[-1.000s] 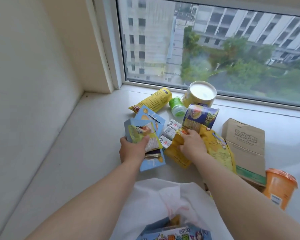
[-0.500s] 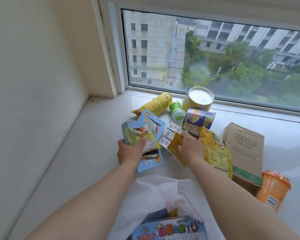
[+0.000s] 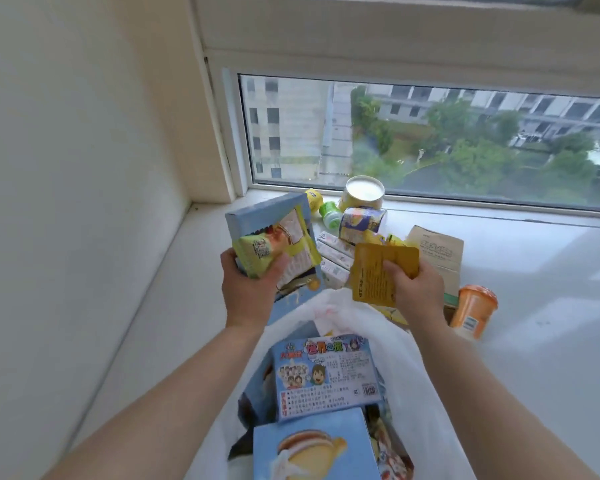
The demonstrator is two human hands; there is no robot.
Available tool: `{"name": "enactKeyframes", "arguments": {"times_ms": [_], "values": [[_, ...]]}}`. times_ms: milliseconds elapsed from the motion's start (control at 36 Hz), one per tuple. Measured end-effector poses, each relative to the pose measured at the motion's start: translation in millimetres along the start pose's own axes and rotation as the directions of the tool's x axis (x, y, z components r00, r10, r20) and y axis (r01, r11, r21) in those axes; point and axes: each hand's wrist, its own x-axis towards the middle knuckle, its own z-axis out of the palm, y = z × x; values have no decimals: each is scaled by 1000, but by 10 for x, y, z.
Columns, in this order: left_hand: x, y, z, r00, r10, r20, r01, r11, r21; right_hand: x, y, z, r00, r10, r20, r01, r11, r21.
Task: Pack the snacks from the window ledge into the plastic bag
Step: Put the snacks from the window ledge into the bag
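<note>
Two hands, left [image 3: 250, 292] and right [image 3: 418, 289]. One white bag [image 3: 413, 368] at the ledge's [image 3: 534, 306] near edge, with two boxes showing inside: one printed [image 3: 326, 372], one blue [image 3: 312, 445]. One blue box [image 3: 267, 216] and one yellow packet [image 3: 257, 254] in the left hand; one orange pouch [image 3: 378, 275] in the right. On the ledge: two tins [image 3: 362, 195], one green bottle [image 3: 331, 214], one brown paper bag [image 3: 437, 251], one orange cup [image 3: 473, 311].

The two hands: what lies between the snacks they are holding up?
In the head view, small white cartons on the ledge show between the left hand and the right hand.
</note>
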Motion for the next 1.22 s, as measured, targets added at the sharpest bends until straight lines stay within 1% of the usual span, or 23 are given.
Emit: {"name": "enactKeyframes", "arguments": {"times_ms": [83, 167, 278, 333, 389, 472, 528, 583, 639, 722, 806, 861, 944, 1000, 1056, 1139, 1167, 1222], "values": [[-406, -45, -120, 995, 62, 76, -68, 994, 84, -268, 126, -135, 998, 57, 27, -57, 998, 3], [-750, -159, -247, 982, 68, 176, -98, 981, 166, -521, 202, -220, 991, 83, 104, -81, 996, -24], [-1070, -349, -442, 966, 49, 254, -121, 953, 277, -844, 350, -219, 975, 74, 209, -33, 980, -194], [-1168, -389, -536, 961, 78, 265, -164, 932, 322, -978, 452, -191, 969, 72, 238, 10, 946, -324], [-1222, -390, -627, 955, 146, 259, -237, 898, 369, -1111, 508, -177, 964, 42, 264, 79, 898, -434], [-1287, -393, -752, 932, 258, 256, -350, 824, 445, -1278, 547, -163, 959, -10, 282, 149, 867, -475], [-1347, -402, -836, 929, 277, 247, -365, 799, 478, -1352, 576, -162, 957, -33, 288, 189, 825, -533], [-1413, -461, -935, 932, 271, 242, -360, 773, 523, -1406, 607, -159, 955, -17, 297, 195, 790, -581], [-1478, -574, -1053, 926, 272, 262, -376, 720, 582, -1454, 651, -148, 951, 8, 308, 192, 768, -612], [-1574, -701, -1186, 889, 262, 376, -453, 625, 635, -1498, 708, -112, 949, 19, 313, 195, 747, -636], [-1571, -687, -1197, 823, 298, 484, -566, 497, 657, -1520, 716, -75, 949, 10, 315, 214, 713, -667], [-1502, -674, -1221, 801, 323, 504, -598, 408, 690, -1533, 721, -65, 951, -8, 309, 232, 679, -697], [-1407, -711, -1285, 805, 305, 508, -590, 329, 737, -1554, 743, -59, 947, -26, 320, 260, 650, -714], [-1362, -779, -1262, 825, 271, 496, -562, 296, 773, -1581, 748, -53, 940, -26, 340, 273, 654, -705], [-1343, -837, -1174, 846, 252, 470, -530, 296, 795, -1620, 737, -48, 934, -30, 355, 276, 689, -670], [-1465, -912, -1009, 808, 274, 522, -581, 227, 781, -1644, 752, -38, 931, -43, 362, 281, 717, -637], [-1536, -965, -968, 799, 248, 548, -598, 221, 771, -1642, 767, -39, 932, -43, 361, 280, 717, -638], [-1664, -1038, -937, 790, 146, 596, -613, 236, 754, -1632, 794, -49, 938, -46, 342, 268, 722, -638]]}}
